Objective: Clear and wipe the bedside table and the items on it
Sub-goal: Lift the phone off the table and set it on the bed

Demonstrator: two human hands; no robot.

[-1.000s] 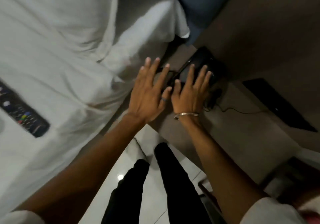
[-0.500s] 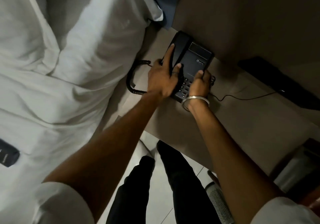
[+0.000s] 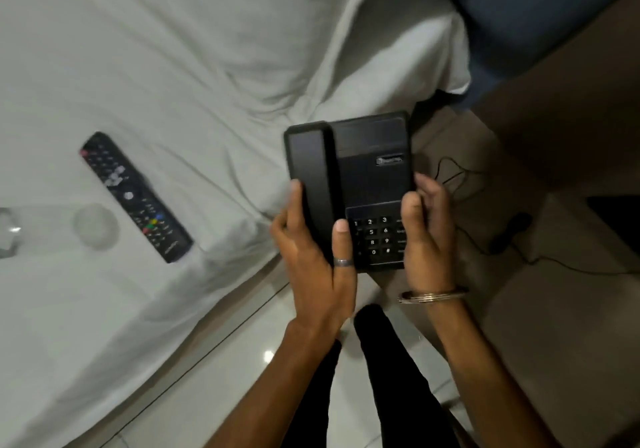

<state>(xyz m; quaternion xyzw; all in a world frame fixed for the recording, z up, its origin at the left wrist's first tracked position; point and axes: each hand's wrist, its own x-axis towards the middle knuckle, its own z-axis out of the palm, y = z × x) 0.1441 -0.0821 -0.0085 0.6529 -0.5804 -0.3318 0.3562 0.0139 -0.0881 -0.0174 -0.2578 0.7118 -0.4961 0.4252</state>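
Note:
A black desk telephone with its handset in the cradle is held up in the air between the bed and the bedside table. My left hand grips its left side over the handset, thumb on the keypad edge. My right hand grips its right side. The phone's thin black cable trails down onto the brown table top. A black remote control lies on the white bed sheet to the left.
The white bed fills the left and top. A clear glass lies on the sheet beside the remote. A blue headboard is at top right. Glossy floor tiles and my legs are below.
Both hands closed around the telephone on the bedside table, then lifted it off and carried it left toward the bed. The view swung left, bringing the remote and glass into sight.

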